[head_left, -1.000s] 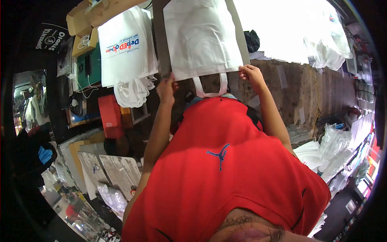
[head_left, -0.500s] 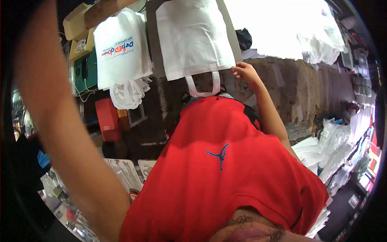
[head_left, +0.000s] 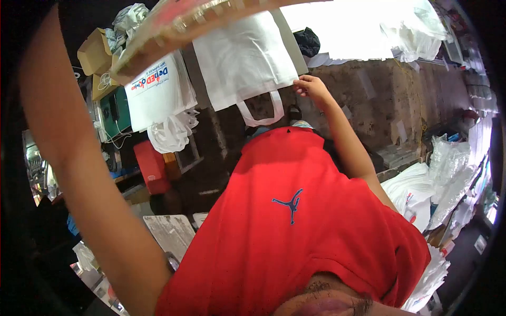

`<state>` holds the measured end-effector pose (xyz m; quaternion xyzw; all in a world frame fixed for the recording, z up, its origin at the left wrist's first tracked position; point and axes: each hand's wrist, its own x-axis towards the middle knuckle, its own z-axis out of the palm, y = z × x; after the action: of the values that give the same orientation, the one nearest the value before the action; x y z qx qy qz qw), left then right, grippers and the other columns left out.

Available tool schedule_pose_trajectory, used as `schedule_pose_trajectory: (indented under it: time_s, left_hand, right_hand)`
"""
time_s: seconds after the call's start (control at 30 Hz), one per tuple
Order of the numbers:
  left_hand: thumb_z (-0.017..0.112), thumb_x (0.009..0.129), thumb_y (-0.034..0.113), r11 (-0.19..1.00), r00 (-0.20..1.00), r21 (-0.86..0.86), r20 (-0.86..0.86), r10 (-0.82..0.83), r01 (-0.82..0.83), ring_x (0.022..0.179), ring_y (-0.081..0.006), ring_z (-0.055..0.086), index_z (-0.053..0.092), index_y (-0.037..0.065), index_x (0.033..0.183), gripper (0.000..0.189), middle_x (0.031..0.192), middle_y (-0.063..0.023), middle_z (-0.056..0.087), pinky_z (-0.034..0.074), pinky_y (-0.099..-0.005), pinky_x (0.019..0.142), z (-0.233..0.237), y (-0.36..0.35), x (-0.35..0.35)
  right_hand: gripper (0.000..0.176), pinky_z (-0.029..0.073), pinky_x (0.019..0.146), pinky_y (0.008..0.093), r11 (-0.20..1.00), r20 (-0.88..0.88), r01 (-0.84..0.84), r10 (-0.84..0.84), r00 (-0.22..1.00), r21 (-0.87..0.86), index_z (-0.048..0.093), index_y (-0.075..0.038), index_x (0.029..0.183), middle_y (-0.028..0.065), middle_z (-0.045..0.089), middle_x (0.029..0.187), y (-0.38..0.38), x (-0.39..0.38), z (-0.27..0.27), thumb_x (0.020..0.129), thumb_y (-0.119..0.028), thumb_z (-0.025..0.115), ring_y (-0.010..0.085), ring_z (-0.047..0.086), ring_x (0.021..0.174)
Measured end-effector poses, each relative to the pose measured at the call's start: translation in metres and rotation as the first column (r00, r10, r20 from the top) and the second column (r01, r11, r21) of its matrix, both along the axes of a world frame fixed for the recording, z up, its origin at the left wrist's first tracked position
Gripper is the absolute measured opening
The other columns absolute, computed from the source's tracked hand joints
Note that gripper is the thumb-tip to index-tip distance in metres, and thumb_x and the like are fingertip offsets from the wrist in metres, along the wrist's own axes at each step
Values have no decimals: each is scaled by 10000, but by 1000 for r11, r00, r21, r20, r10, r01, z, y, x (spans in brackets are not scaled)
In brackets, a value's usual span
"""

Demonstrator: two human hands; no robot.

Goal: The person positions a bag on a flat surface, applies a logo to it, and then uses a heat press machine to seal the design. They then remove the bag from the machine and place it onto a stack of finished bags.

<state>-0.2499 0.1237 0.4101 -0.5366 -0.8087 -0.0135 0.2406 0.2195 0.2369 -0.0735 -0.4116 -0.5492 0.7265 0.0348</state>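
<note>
A plain white tote bag [head_left: 247,63] lies flat on a grey board [head_left: 289,45], its handle loop hanging toward my red shirt. My right hand [head_left: 312,90] pinches the bag's near right corner between thumb and fingers. My left arm is raised along the left side, and its hand is out of view past the top edge. Above the bag, a tilted wooden-edged frame [head_left: 195,29] with a reddish patch covers the bag's far end. Whether my left hand holds this frame is hidden. To the left is a stack of printed white tote bags [head_left: 158,97], handles bunched at the near end.
An open cardboard box [head_left: 97,55] and a green case [head_left: 115,113] stand at far left. A red box [head_left: 151,167] sits below the stack. Black crumpled material [head_left: 307,42] lies beyond the board. White bags [head_left: 411,187] and clear plastic [head_left: 448,158] are piled at right.
The wooden-edged frame has come down into view over the far end of the bag. The view has shifted slightly. My right hand keeps its pinch on the bag's corner.
</note>
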Motion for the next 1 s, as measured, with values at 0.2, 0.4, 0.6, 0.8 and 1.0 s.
schedule_pose_trajectory:
  time_s: [0.2, 0.4, 0.6, 0.8, 1.0]
  left_hand:
    - [700, 904, 281, 967, 941, 7, 228, -250, 255, 759, -268, 680, 708, 45, 903, 236, 830, -105, 703, 498, -431, 715, -49, -75, 124]
    - [680, 962, 212, 844, 601, 214, 618, -507, 492, 472, -197, 410, 530, 0, 641, 413, 549, -128, 433, 329, -383, 478, -222, -47, 225]
    - [653, 983, 254, 884, 589, 240, 672, -449, 400, 478, -263, 387, 499, 5, 622, 465, 546, -132, 385, 337, -393, 490, -292, -33, 228]
    - [688, 959, 232, 901, 539, 224, 738, -405, 371, 475, -257, 366, 480, 3, 615, 463, 547, -126, 380, 311, -407, 493, -288, -32, 227]
    - [696, 954, 217, 911, 545, 181, 752, -372, 372, 469, -243, 352, 458, 8, 604, 473, 536, -112, 371, 290, -395, 485, -278, -28, 232]
  right_hand:
    - [202, 476, 627, 198, 996, -53, -7, 3, 999, -85, 685, -61, 1037, -16, 688, 873, -2, 8, -5, 948, -242, 696, 43, 599, 699]
    - [311, 516, 705, 243, 967, -74, 59, -80, 994, -248, 636, -50, 1203, 21, 711, 988, -17, 17, 2, 941, -206, 694, 74, 628, 794]
    - [314, 536, 784, 292, 919, -117, 138, -193, 974, -370, 606, -50, 1263, 86, 722, 1051, -32, 12, -9, 967, -158, 608, 156, 666, 904]
    - [241, 555, 767, 297, 841, -104, 310, -392, 914, -444, 657, -32, 1176, 92, 726, 1008, -46, 5, -22, 976, -146, 583, 167, 683, 861]
    - [215, 569, 781, 320, 822, -118, 387, -471, 874, -417, 691, 15, 1070, 101, 723, 973, -59, 3, -26, 960, -147, 600, 188, 705, 854]
